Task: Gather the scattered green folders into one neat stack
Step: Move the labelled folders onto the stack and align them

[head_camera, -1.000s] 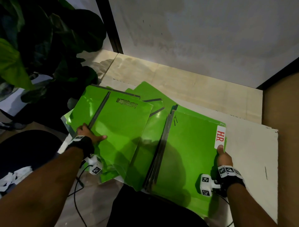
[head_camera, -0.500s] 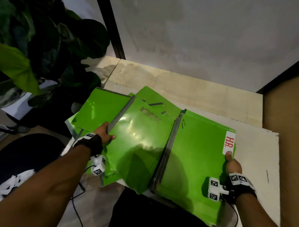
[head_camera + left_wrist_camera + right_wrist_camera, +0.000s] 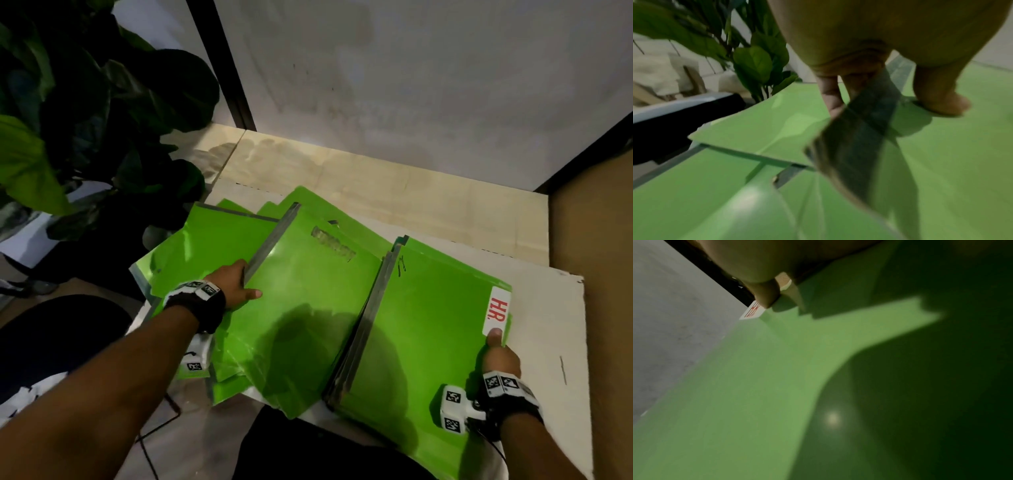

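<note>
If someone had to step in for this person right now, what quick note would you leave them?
Left hand grips the grey spine edge of a green folder lifted over the loose pile.
Right hand pinches the HR-labelled folder topping the stack on the white board.
Done: part of the folders stacked at right.
Left: bring the left folders onto that stack and square the edges.

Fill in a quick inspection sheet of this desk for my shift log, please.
Surface: pale board, overhanging a wooden top.
Job's things: green folders fanned out; stack with HR label at right.
Clutter: nothing seen.
Hands: left hand grips a folder's grey spine; right hand pinches the stack's edge.
Cables: thin black cable below the left arm.
Surroundings: leafy plant at left, white wall behind.
</note>
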Motion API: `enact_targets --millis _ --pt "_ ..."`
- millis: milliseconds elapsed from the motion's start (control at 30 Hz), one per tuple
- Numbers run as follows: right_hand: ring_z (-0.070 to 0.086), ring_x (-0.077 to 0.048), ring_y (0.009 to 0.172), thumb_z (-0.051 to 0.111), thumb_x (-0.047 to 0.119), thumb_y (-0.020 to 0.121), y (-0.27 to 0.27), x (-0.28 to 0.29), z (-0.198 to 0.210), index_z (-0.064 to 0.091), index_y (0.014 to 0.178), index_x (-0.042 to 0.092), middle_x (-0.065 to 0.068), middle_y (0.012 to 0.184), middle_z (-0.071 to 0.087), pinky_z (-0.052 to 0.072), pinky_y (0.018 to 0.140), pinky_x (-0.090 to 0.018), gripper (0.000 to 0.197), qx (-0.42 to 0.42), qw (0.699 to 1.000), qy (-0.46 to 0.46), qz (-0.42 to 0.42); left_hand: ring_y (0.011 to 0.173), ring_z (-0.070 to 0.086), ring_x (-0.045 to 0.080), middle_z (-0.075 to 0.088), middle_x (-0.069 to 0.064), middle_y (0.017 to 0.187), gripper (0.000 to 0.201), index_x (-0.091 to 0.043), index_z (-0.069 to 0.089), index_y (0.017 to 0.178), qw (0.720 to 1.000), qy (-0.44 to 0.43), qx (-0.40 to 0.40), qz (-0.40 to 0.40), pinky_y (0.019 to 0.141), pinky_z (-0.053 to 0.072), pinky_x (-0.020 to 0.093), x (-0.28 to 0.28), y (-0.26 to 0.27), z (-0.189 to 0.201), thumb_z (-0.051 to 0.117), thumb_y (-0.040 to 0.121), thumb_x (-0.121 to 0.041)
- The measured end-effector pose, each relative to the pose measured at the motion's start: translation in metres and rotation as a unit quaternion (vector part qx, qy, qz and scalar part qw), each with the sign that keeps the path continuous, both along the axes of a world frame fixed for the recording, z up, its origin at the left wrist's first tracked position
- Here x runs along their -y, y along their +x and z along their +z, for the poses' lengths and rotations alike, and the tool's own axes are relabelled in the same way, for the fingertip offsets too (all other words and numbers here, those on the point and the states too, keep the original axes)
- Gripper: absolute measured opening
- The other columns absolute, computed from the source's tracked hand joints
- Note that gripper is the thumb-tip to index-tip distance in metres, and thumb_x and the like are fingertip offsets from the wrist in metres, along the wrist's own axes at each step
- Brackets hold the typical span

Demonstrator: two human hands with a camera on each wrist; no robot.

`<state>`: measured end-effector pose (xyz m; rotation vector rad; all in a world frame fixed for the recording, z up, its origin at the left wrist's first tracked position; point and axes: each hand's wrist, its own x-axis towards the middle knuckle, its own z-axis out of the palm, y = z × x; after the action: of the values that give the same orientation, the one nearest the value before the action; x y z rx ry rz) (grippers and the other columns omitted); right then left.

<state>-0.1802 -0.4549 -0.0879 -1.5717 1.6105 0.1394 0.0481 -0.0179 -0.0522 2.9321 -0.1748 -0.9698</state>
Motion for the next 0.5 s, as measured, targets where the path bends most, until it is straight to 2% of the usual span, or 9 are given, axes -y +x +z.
enact_targets --millis 100,200,267,333,400,500 --pt "0.049 -0.035 0.083 0.032 0.055 0.097 0.001 0.003 0.001 0.056 0.117 -0.009 -0.034 0.115 0.057 0.037 0.072 -0.036 0.071 -0.001 1.000 0.004 0.003 0.083 0.058 0.024 0.058 -0.001 0.090 0.046 -0.023 0.046 0.098 0.999 -0.004 -0.047 -0.014 0.072 0.047 0.032 -0.016 0.017 -0.005 0.075 0.073 -0.048" --pt "0.048 -0.032 0.084 0.033 0.052 0.098 0.002 0.004 0.001 0.056 0.119 -0.008 -0.033 0.114 0.057 0.035 0.073 -0.034 0.068 -0.001 1.000 0.002 0.020 0.087 0.065 0.028 0.066 0.007 0.089 0.031 -0.024 0.050 0.084 0.999 -0.041 0.022 0.006 0.072 0.048 0.032 -0.017 0.037 -0.011 0.077 0.073 -0.030" --pt "0.049 -0.032 0.083 0.035 0.050 0.098 -0.001 0.004 -0.002 0.056 0.121 -0.006 -0.026 0.103 0.056 0.035 0.072 -0.033 0.064 0.007 1.000 0.002 0.012 0.088 0.062 0.025 0.063 0.007 0.089 0.028 -0.020 0.051 0.095 0.996 -0.074 0.033 0.045 0.074 0.044 0.030 -0.006 0.050 -0.008 0.073 0.080 -0.030" --pt "0.049 -0.032 0.082 0.037 0.049 0.098 -0.002 0.005 -0.004 0.056 0.121 -0.005 -0.021 0.096 0.052 0.036 0.072 -0.034 0.061 0.010 1.000 -0.006 -0.001 0.088 0.059 0.024 0.060 0.004 0.092 0.043 -0.021 0.046 0.104 0.992 -0.090 0.008 0.087 0.078 0.046 0.032 0.011 0.057 -0.007 0.070 0.079 -0.047" --pt "0.050 -0.034 0.085 0.037 0.049 0.098 -0.001 0.002 -0.003 0.055 0.122 -0.006 -0.027 0.102 0.055 0.039 0.075 -0.035 0.063 0.010 1.000 -0.016 0.000 0.089 0.058 0.025 0.059 0.006 0.096 0.059 -0.019 0.045 0.109 0.991 -0.089 -0.016 0.097 0.077 0.046 0.032 0.031 0.054 -0.008 0.071 0.073 -0.058" --pt "0.051 -0.035 0.087 0.037 0.049 0.098 0.000 0.000 -0.001 0.055 0.123 -0.006 -0.032 0.118 0.057 0.036 0.075 -0.033 0.062 0.015 1.000 -0.011 -0.009 0.099 0.057 0.030 0.059 0.013 0.114 0.070 -0.009 0.047 0.126 0.994 -0.095 -0.043 0.046 0.077 0.044 0.032 0.058 0.050 -0.012 0.073 0.075 -0.050"
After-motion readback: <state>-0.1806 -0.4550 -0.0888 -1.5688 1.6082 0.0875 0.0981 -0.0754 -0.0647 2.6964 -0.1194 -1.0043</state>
